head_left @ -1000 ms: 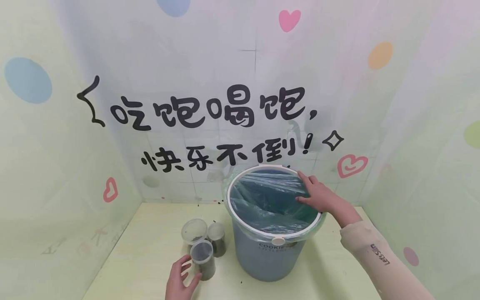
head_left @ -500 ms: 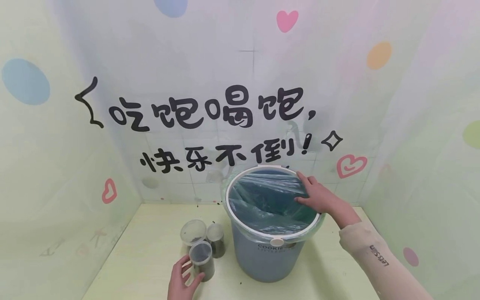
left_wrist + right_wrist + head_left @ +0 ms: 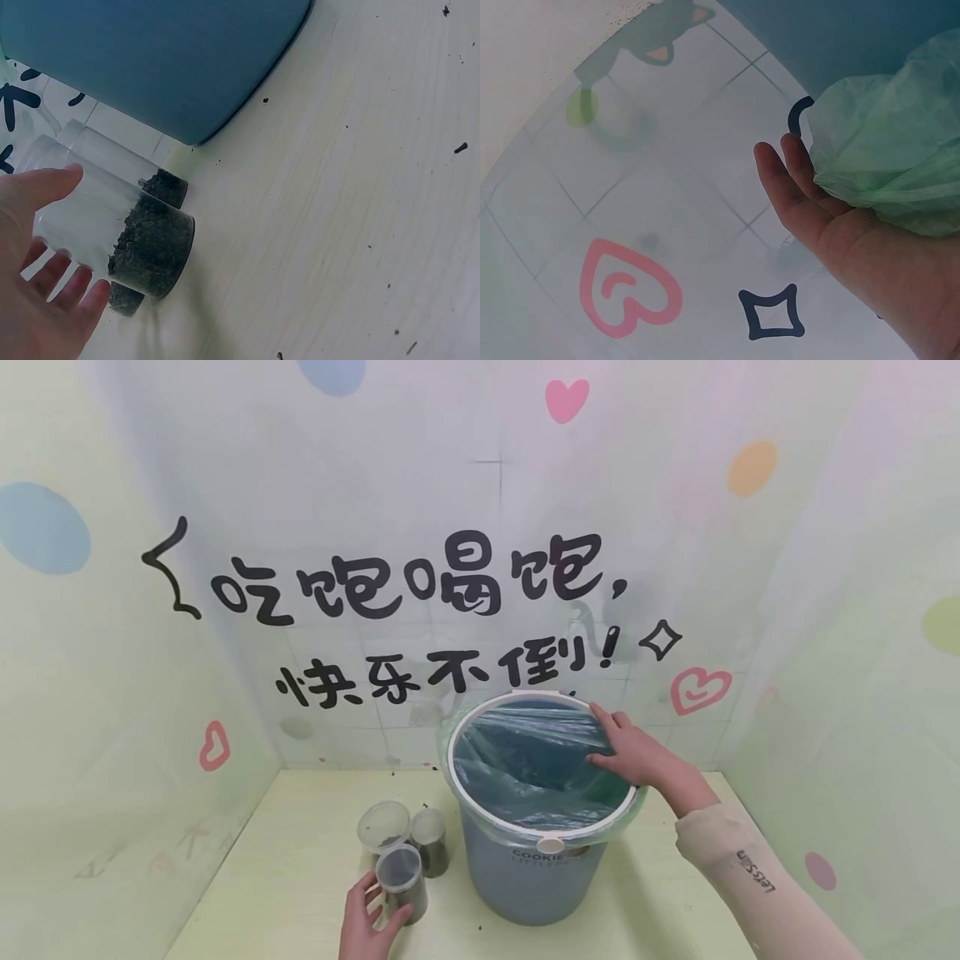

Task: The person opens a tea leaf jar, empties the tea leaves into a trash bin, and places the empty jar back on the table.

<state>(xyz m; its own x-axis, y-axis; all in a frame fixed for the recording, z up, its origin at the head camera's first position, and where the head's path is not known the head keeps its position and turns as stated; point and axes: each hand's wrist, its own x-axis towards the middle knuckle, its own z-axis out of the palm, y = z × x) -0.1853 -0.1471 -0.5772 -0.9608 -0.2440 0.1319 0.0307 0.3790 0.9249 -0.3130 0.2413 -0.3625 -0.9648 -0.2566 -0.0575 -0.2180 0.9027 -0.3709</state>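
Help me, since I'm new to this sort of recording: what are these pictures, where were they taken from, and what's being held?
There's no machine here: a person works bare-handed. The wide picture comes from a camera worn on the head; the two close ones come from cameras on the wrists. On the pale table stand a blue-grey bin with a green liner, a wide jar, a slim jar and a front jar. The left hand holds the front jar, which has dark, crumbly stuff inside; the right hand grips the bin's edge.
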